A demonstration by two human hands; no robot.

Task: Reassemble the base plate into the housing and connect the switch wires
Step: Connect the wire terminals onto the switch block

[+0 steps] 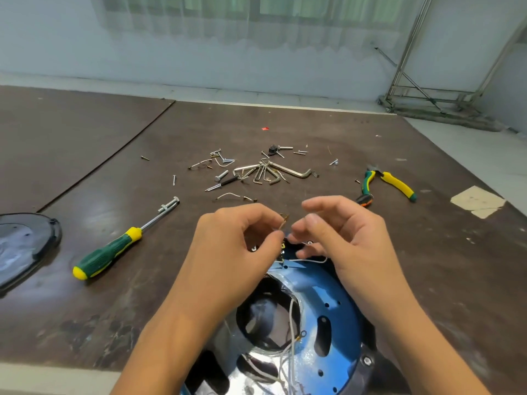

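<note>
- The left hand's (pixel 236 238) grip is narrow: thumb and forefinger pinch a thin wire (pixel 281 226) just below its brass terminal (pixel 285 215).
- The right hand (pixel 342 232), at 3 o'clock of the left, curls loosely over a white wire (pixel 309 261). I cannot tell whether its grip holds it.
- The base plate (pixel 328 309) sits in the housing (pixel 380 363) at the tabletop's (pixel 142 309) near edge, with both hands at its 12 o'clock.
- The wire is probably light, limp and springy, so it is best held close behind the terminal.
- The terminal looks small and easily bent. Push it on straight.
- The plate looks stiff and is best steadied by its rim.
</note>
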